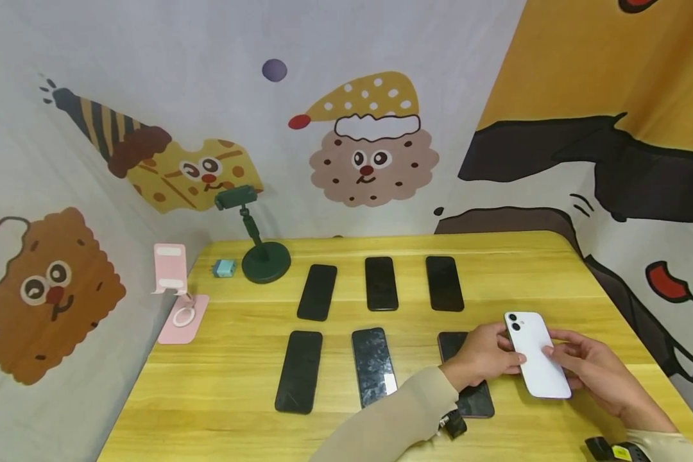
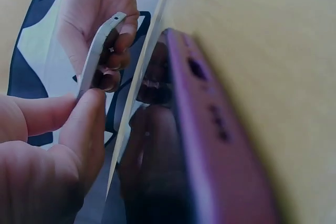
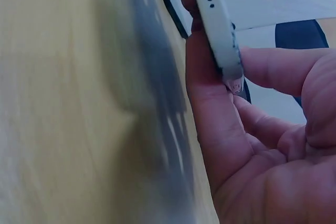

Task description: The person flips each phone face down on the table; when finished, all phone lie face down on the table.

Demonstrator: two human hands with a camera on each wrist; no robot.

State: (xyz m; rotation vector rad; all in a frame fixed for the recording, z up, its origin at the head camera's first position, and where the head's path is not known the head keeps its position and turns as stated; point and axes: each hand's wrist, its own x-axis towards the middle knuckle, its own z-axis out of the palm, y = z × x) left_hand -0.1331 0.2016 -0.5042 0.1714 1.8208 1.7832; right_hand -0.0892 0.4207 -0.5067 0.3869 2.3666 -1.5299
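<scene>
A white smartphone [image 1: 537, 359] is held back side up over the right part of the table, its two camera lenses at the far left corner. My left hand [image 1: 485, 351] pinches its left edge between thumb and fingers. On the opposite edge, my right hand [image 1: 597, 369] grips it with the thumb on the back and fingers underneath. Under the left wrist lies a dark phone [image 1: 478, 401], partly hidden; its purplish edge [image 2: 210, 145] with a charging port looms large in the left wrist view. The white phone's pale side edge [image 3: 220, 30] shows between thumb and fingers in the right wrist view.
Several dark phones lie in two rows, among them a back-row phone [image 1: 382, 283] and a front-left phone [image 1: 299, 372]. A green phone stand [image 1: 267, 262], a blue charger plug [image 1: 224, 268] and a pink folding stand [image 1: 176, 327] occupy the table's far left. Patterned cloth [image 1: 375, 38] hangs behind.
</scene>
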